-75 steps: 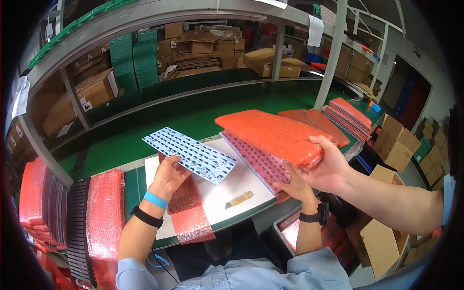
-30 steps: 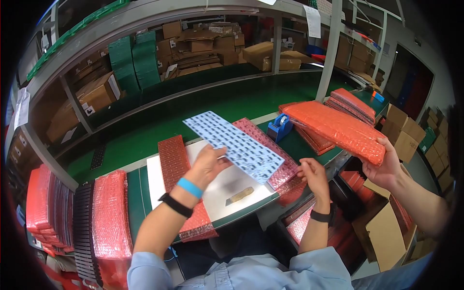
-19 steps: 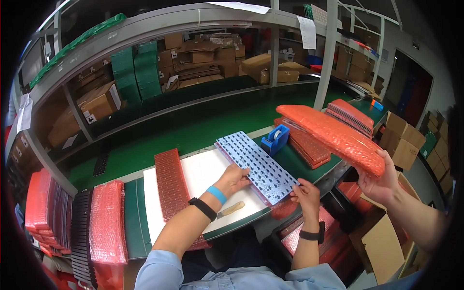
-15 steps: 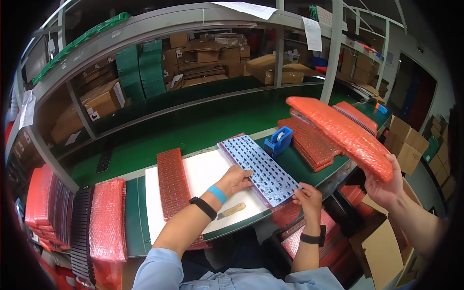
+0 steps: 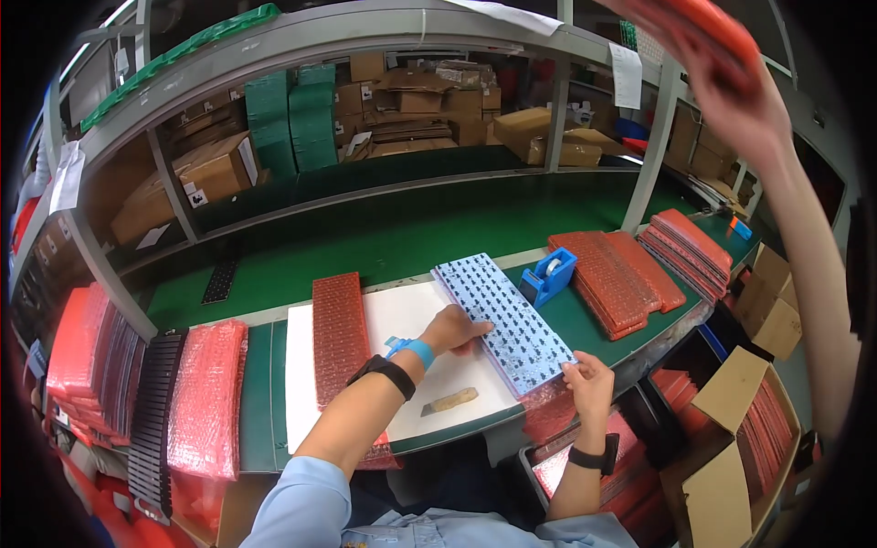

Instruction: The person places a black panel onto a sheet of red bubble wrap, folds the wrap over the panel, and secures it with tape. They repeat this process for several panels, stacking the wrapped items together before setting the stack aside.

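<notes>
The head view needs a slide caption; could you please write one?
Left hand and right hand on a pale-blue, black-patterned panel over red bubble wrap, beside a blue tape dispenser.

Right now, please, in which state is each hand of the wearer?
Left hand: thumb on the spotted panel, grip unclear.
Right hand: pinching that panel's corner.

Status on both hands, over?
Left hand, right hand at edges of pale-blue, black-marked rectangular panel. Pink bubble wrap beneath its near end. Blue plastic tape dispenser beside.
</notes>
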{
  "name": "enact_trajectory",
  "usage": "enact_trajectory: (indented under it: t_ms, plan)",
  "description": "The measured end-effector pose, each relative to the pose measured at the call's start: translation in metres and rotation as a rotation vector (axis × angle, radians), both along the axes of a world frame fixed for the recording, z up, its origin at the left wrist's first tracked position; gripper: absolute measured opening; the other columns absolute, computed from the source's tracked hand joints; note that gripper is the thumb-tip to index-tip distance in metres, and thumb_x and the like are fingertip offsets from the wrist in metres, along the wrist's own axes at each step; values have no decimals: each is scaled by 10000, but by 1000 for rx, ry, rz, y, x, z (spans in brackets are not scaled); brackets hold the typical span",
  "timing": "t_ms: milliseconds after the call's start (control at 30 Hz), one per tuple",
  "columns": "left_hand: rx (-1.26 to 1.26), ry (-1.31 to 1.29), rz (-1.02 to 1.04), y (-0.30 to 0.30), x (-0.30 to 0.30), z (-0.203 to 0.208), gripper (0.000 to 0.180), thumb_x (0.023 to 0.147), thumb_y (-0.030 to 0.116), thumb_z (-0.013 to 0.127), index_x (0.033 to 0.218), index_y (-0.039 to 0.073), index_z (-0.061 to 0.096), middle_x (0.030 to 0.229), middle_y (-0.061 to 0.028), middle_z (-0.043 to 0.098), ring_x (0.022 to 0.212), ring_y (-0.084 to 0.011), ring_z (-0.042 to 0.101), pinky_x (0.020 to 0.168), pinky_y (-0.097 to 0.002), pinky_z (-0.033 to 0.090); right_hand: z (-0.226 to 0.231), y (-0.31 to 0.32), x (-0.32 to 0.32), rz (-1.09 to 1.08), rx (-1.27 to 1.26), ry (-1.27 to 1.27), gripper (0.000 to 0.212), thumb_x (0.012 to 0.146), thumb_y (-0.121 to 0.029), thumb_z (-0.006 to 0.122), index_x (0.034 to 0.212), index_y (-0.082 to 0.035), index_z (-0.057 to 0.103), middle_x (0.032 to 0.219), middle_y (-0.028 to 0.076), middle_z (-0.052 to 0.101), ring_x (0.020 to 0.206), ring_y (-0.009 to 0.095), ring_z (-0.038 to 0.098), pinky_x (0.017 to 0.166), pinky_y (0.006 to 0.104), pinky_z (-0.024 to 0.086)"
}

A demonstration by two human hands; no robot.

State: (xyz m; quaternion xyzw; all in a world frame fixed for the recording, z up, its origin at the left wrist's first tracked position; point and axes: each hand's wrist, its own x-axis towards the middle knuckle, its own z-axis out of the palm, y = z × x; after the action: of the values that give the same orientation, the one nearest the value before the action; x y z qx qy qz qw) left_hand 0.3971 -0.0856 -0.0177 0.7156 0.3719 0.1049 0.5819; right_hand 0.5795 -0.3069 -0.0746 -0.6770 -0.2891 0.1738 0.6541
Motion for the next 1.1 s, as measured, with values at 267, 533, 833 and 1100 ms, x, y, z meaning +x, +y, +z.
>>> enact_trajectory:
  t_ms: [267, 533, 833, 1100]
  plan:
    - [134, 117, 6, -2, 0, -1, 425, 890, 344, 720, 700, -15, 594, 570, -87, 618, 441, -151, 595, 394, -275, 477, 12, 0, 0, -18, -111, -108, 322, 824, -38, 739, 1104, 94, 653, 733, 62, 659, 618, 91, 604, 523, 226, 485]
    - [116, 62, 38, -2, 3, -4, 439, 898, 324, 700, 670, -47, 644, 582, -117, 640, 461, -173, 623, 418, -290, 501, 14, 3, 4, -25, -123, -156, 286, 824, -36, 734, 1078, 77, 668, 709, 44, 640, 601, 80, 587, 499, 229, 479]
    - [450, 94, -49, -21, -22, 17, 410, 936, 363, 636, 728, 10, 619, 614, -108, 659, 476, -179, 653, 507, -346, 542, -20, 2, 14, 17, -86, -98, 367, 891, -119, 704, 1214, 37, 623, 775, 14, 629, 594, 66, 539, 469, 205, 440]
    - [1212, -237, 219, -70, -218, 175, 131, 918, 52, 583, 978, -9, 681, 721, -91, 684, 623, -180, 674, 611, -304, 536, 22, 5, -8, -126, 156, -324, 331, 977, -162, 615, 1257, 12, 585, 798, -44, 524, 625, 28, 416, 523, 184, 315]
